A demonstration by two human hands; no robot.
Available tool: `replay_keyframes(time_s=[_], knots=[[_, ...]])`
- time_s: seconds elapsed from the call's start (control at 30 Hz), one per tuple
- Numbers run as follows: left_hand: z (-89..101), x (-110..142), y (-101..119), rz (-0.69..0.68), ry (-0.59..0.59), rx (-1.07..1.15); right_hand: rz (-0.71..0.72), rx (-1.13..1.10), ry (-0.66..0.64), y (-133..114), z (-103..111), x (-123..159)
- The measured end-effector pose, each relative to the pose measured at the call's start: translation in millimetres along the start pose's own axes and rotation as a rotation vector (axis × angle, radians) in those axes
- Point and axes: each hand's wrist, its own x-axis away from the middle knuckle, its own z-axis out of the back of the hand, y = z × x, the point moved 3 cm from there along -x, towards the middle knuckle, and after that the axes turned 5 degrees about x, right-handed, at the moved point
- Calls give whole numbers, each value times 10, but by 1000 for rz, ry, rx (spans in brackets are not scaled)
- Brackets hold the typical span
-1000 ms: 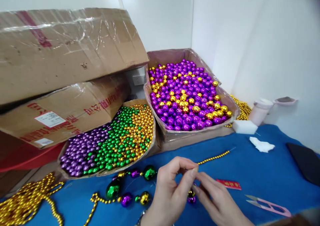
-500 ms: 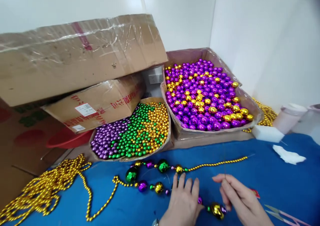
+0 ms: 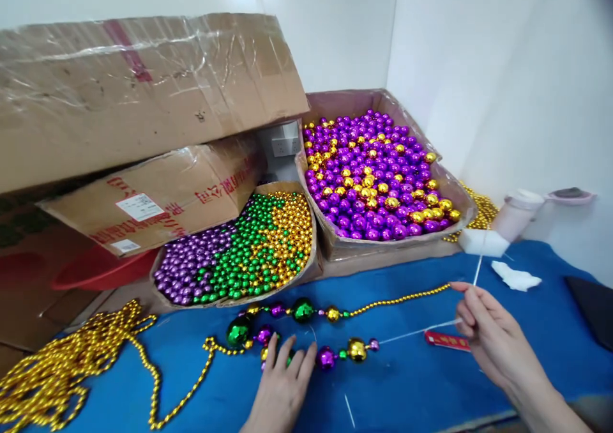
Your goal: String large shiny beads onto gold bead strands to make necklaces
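Note:
A bead necklace strand with large green, gold and purple balls lies on the blue cloth. My left hand rests over its lower row, fingers spread on the beads and hiding some of them. White string runs from the small purple end bead to my right hand, which pinches it above the cloth. The string's free end rises past the fingertips. Close to the right fingertips ends a length of small gold beads, which joins the strand's upper row.
A heap of gold bead chain lies at left. Behind are a box of mixed small beads, a box of purple and gold balls and leaning cardboard. A red packet and white tissue lie at right.
My right hand has moved up and right, drawing the string out from the end bead. My left hand has shifted left along the beads. The scissors no longer show.

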Motion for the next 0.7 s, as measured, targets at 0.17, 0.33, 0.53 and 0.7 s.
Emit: replay_keyframes(time_s=[0.17, 0.33, 0.53, 0.7], knots=[[116, 153, -217, -4, 55, -63, -21, -42, 48, 202, 99, -114], [277, 288, -344, 0, 86, -147, -53, -76, 79, 354, 146, -159], [360, 452, -517, 98, 9, -275, -110, -5, 21, 480, 3, -55], [357, 556, -637, 117, -20, -361, -114, 58, -69, 532, -152, 19]])
